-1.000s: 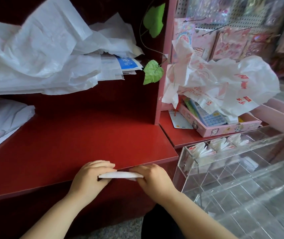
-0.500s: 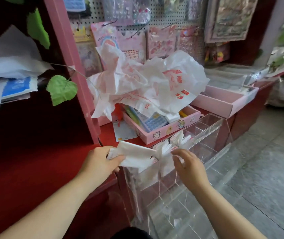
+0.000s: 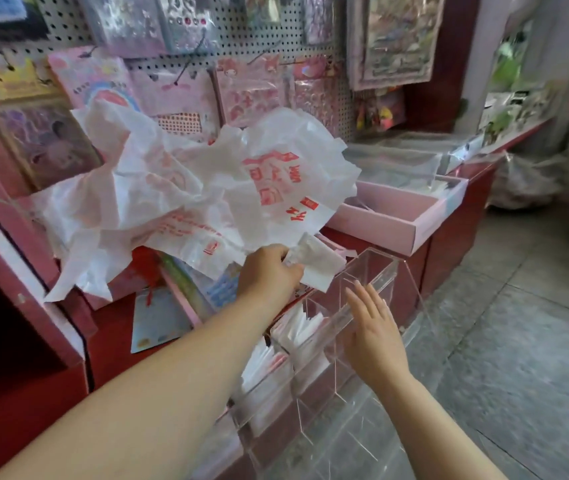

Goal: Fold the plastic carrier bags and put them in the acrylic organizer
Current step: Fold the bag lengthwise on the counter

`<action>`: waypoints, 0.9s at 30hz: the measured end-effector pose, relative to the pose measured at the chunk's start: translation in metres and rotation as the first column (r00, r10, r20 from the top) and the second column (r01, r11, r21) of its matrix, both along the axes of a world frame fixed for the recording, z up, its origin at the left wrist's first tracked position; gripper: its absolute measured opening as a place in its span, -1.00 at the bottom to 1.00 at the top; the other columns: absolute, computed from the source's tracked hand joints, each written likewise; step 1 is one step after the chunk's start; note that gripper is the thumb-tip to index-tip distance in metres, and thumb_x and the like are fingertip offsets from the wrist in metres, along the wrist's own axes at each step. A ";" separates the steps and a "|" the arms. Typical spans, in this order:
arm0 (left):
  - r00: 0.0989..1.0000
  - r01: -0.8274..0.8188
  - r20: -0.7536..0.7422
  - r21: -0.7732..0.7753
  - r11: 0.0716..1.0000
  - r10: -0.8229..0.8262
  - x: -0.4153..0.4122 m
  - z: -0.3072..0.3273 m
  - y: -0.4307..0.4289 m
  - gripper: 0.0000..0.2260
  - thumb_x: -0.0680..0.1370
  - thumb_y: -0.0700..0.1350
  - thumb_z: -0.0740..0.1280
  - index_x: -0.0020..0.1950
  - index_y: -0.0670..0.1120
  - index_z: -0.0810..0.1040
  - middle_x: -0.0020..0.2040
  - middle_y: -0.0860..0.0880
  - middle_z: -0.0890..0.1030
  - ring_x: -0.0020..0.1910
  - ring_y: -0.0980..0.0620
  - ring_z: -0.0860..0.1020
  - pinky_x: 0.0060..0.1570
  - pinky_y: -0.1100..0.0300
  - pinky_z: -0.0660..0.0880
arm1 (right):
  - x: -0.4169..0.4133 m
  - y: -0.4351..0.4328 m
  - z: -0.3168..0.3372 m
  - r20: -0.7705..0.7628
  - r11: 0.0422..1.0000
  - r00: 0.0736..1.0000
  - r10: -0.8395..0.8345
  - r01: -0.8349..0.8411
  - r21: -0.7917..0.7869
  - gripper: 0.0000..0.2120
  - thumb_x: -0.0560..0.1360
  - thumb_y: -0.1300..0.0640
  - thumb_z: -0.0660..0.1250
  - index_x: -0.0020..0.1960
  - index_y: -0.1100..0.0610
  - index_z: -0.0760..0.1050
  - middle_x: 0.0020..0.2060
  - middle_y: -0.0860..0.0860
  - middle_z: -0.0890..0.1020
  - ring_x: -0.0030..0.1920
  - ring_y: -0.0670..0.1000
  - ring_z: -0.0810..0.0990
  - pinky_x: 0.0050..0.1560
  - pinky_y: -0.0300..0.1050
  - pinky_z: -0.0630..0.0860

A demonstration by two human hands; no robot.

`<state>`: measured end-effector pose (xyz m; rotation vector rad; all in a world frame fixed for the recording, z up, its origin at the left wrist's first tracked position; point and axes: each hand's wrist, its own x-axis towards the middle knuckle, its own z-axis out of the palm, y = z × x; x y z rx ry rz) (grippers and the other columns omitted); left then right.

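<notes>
My left hand (image 3: 269,271) grips a folded white plastic bag (image 3: 317,265) and holds it over the far end of the clear acrylic organizer (image 3: 373,271). My right hand (image 3: 373,327) is open, fingers straight, resting against the organizer's front wall. Several folded bags (image 3: 297,330) stand in its nearer compartments. A heap of crumpled white carrier bags with red print (image 3: 207,195) lies on the pink tray behind my left hand.
A pink tray (image 3: 397,223) sits on the red counter (image 3: 110,327) to the right of the heap. A pegboard (image 3: 234,57) hung with pink packets rises behind. Grey tiled floor (image 3: 518,323) lies to the right. A card (image 3: 158,320) lies on the counter.
My left hand carried the folded bag from the red shelf rightwards to the organizer's far end. My right hand let go of the bag and now rests on the organizer's front.
</notes>
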<state>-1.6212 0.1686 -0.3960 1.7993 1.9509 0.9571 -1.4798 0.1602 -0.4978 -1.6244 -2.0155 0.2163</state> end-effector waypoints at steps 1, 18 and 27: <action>1.000 0.002 -0.031 -0.021 1.000 -0.003 0.006 -0.003 0.007 -0.93 0.49 -0.18 0.28 -0.18 -0.14 0.51 -0.15 -0.16 0.61 -0.12 -0.16 0.54 -0.26 0.19 0.35 | -0.001 0.002 -0.006 -0.011 0.998 1.000 -0.011 0.011 0.056 -0.33 0.41 0.41 0.14 0.48 0.18 0.07 0.48 0.02 0.03 0.50 0.06 -0.03 0.46 -0.11 -0.15; 0.969 0.073 -0.232 -0.029 0.997 -0.078 -0.003 -0.027 -0.011 -0.70 0.53 0.01 0.28 0.26 0.05 0.44 0.16 0.10 0.53 0.08 0.07 0.49 -0.08 0.27 0.35 | 0.006 -0.002 0.005 -0.079 0.994 0.995 0.068 -0.074 -0.082 -0.26 0.46 0.31 0.18 0.50 0.11 -0.15 0.49 -0.07 -0.13 0.39 -0.21 -0.29 0.40 -0.31 -0.23; 0.983 0.084 -0.173 0.141 0.986 -0.059 -0.102 -0.049 -0.123 -0.77 0.38 0.09 0.21 -0.18 0.08 0.64 -0.27 0.31 0.51 -0.05 0.18 0.46 -0.17 0.50 0.33 | -0.007 -0.020 0.037 -0.138 0.988 0.990 0.000 -0.021 -0.156 -0.39 0.46 0.40 0.13 0.47 0.10 0.15 0.49 -0.02 0.11 0.49 -0.04 0.00 0.46 -0.14 -0.05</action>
